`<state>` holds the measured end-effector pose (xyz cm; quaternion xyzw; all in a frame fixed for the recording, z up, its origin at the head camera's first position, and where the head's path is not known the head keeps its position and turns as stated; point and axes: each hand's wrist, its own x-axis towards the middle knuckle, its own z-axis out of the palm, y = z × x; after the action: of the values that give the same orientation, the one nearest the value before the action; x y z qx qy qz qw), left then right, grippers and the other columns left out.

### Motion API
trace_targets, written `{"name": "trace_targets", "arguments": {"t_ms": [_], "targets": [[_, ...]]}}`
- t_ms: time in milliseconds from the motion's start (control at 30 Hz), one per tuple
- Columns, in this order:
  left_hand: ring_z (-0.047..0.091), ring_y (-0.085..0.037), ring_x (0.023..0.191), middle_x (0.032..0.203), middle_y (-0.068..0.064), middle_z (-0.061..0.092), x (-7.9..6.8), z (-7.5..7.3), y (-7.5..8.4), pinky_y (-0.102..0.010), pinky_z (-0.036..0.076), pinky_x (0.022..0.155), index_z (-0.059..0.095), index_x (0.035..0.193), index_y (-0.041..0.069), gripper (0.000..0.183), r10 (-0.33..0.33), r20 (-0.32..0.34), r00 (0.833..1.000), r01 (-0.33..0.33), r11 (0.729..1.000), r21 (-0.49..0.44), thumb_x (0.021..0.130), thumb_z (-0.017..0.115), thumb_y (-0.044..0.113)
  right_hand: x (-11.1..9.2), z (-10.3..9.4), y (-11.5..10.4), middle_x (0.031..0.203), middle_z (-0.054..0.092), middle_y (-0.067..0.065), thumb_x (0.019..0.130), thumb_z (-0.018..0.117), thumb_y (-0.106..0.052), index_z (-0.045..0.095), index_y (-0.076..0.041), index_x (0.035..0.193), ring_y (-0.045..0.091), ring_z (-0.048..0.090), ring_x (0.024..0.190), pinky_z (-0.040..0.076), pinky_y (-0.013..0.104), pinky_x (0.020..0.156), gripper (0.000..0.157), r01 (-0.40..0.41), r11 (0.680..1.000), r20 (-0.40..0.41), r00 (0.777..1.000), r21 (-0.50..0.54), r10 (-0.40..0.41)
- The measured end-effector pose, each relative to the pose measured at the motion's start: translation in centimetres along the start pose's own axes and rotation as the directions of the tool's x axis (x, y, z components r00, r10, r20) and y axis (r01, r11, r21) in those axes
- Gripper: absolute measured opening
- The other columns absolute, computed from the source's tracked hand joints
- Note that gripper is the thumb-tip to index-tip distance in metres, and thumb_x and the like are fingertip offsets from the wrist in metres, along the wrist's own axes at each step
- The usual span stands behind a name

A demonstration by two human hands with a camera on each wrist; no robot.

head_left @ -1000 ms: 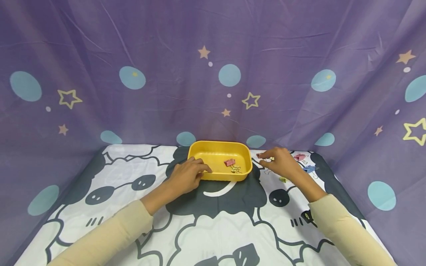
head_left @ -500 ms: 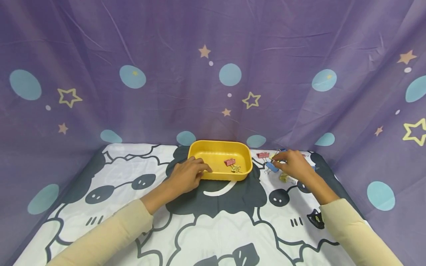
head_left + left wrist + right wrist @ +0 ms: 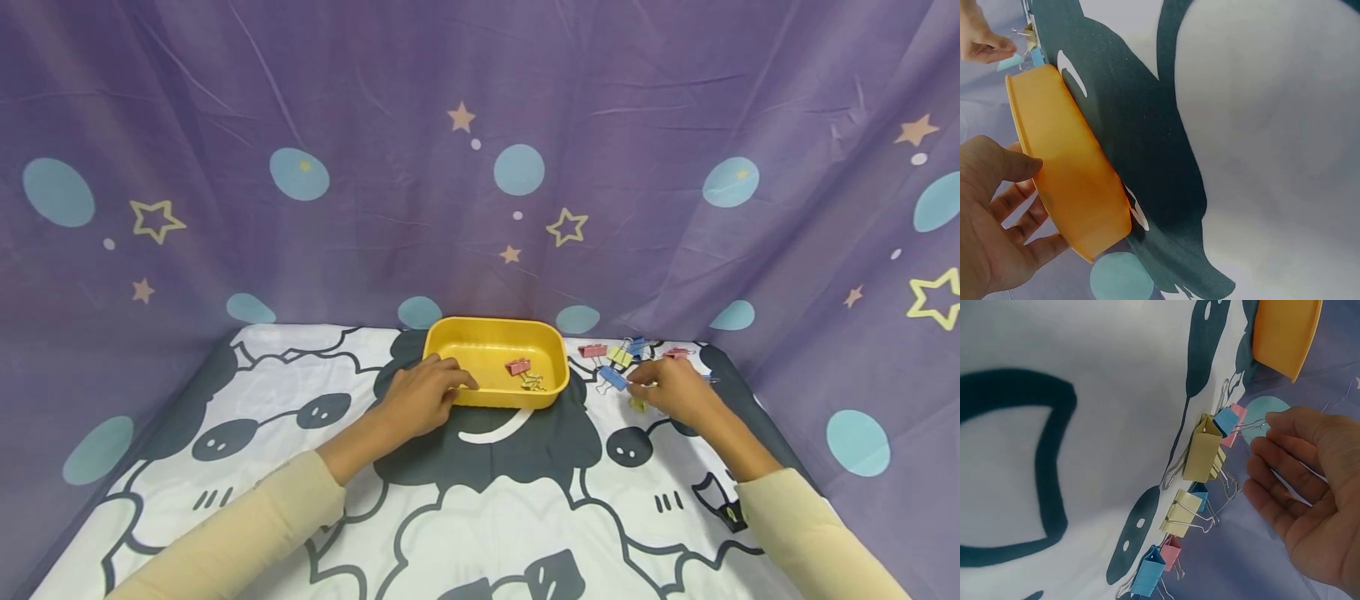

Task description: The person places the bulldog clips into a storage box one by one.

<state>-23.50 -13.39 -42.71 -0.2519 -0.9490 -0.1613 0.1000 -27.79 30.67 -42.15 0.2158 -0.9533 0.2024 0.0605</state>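
My left hand (image 3: 425,392) grips the near left rim of a yellow plastic basket (image 3: 551,398). The thumb lies on its outer wall, fingers over the rim, as the left wrist view shows. Inside the basket lie a pink binder clip (image 3: 517,367) and a gold-yellow one (image 3: 533,382). My right hand (image 3: 675,390) hovers low over loose binder clips, fingers loosely bent. Its thumb tip is close to the wire handles of a blue binder clip (image 3: 1227,420); whether they touch I cannot tell. A large yellow binder clip (image 3: 1202,453) stands beside that one.
Right of the basket lie more binder clips: a pink one (image 3: 592,351), a yellow one (image 3: 620,357) and a blue one (image 3: 637,346). Another pink clip (image 3: 678,353) is partly behind the right hand. A purple curtain (image 3: 375,167) rises behind the sheep-patterned cloth (image 3: 480,533).
My right hand has moved right and slightly nearer across the clips, uncovering the pink, yellow and blue ones beside the basket. The left hand and basket have stayed put.
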Motion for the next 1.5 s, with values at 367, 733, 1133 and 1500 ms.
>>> {"name": "trace_targets", "arguments": {"t_ms": [367, 733, 1133, 1500], "targets": [[0.059, -0.016, 0.097, 0.112, 0.008, 0.077, 0.0, 0.2, -0.1, -0.040, 0.048, 0.065, 0.085, 0.118, 0.032, 0.036, 0.004, -0.015, 1.000, -0.004, 1.000, 0.005, 0.099, 0.075, 0.002, -0.6, 0.1, -0.3, 0.080, 0.084, 0.001, 0.092, 0.086, -0.012, 0.088, -0.007, 0.090, 0.013, 0.075, 0.075, 0.058, 0.032, 0.067, 0.005, -0.058, 0.998, 0.003, 0.998, -0.007, 0.058], [0.060, -0.016, 0.100, 0.114, 0.008, 0.077, -0.1, 0.0, 0.0, -0.042, 0.050, 0.068, 0.085, 0.119, 0.032, 0.036, -0.005, 0.000, 1.000, 0.005, 1.000, -0.002, 0.100, 0.074, 0.003, -1.2, -0.5, -1.4, 0.078, 0.082, 0.005, 0.085, 0.090, -0.012, 0.087, -0.004, 0.084, 0.015, 0.069, 0.067, 0.055, 0.036, 0.062, 0.008, -0.161, 0.986, 0.034, 0.986, -0.038, 0.163], [0.060, -0.017, 0.101, 0.116, 0.008, 0.078, 0.0, -0.1, 0.1, -0.045, 0.053, 0.071, 0.085, 0.120, 0.031, 0.036, -0.008, 0.003, 1.000, 0.008, 1.000, -0.001, 0.100, 0.075, 0.003, -1.8, -0.4, -1.1, 0.083, 0.078, 0.011, 0.081, 0.088, -0.019, 0.082, -0.005, 0.084, 0.028, 0.067, 0.075, 0.054, 0.045, 0.065, 0.016, -0.365, 0.925, 0.059, 0.926, -0.102, 0.372], [0.059, -0.016, 0.098, 0.114, 0.008, 0.078, 0.1, 0.0, 0.1, -0.041, 0.050, 0.068, 0.085, 0.120, 0.032, 0.035, -0.012, 0.006, 1.000, 0.012, 1.000, 0.009, 0.101, 0.076, 0.004, -1.2, 0.4, -0.5, 0.069, 0.059, 0.006, 0.077, 0.083, -0.014, 0.069, -0.007, 0.071, 0.026, 0.055, 0.067, 0.041, 0.037, 0.056, 0.017, -0.407, 0.911, 0.000, 0.913, -0.071, 0.408]]}}
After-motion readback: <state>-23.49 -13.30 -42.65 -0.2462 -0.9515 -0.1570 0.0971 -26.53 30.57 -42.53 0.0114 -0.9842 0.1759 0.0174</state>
